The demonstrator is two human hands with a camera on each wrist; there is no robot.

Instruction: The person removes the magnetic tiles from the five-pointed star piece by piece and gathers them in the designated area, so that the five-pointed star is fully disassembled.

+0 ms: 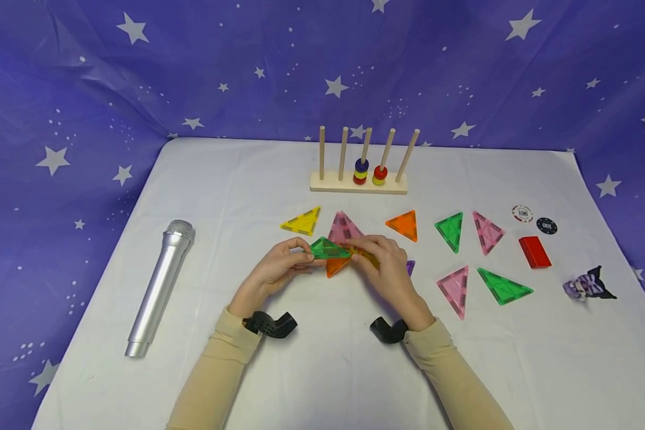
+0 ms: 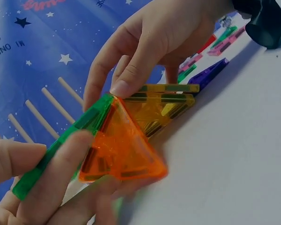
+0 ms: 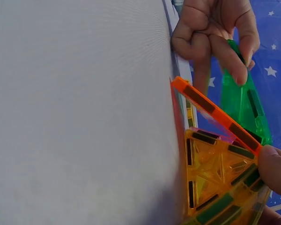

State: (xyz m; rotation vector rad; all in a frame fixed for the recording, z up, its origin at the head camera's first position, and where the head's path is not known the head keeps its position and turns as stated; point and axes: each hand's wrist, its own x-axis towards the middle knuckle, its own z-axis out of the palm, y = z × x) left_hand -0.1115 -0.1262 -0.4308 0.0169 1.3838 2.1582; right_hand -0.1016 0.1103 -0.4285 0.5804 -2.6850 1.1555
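Note:
My left hand (image 1: 279,267) pinches a green triangular magnetic tile (image 1: 329,248) between thumb and fingers. In the left wrist view its right tip meets the top of an orange triangular tile (image 2: 126,145), which stands tilted. My right hand (image 1: 388,272) grips a yellow-amber triangular tile (image 3: 215,173), with the thumb at the corner where green, orange and amber tiles come together. Behind them in the head view is a pink tile (image 1: 344,227), partly hidden by the hands. A purple tile (image 1: 411,267) shows just beside the right hand.
Loose yellow (image 1: 304,221), orange (image 1: 404,226), green (image 1: 451,232) and pink (image 1: 454,291) tiles lie around. A wooden peg stand (image 1: 359,184) with rings stands behind. At left lies a silver microphone (image 1: 160,289); at right are poker chips (image 1: 546,225), a red box (image 1: 534,252) and a small figure (image 1: 586,285).

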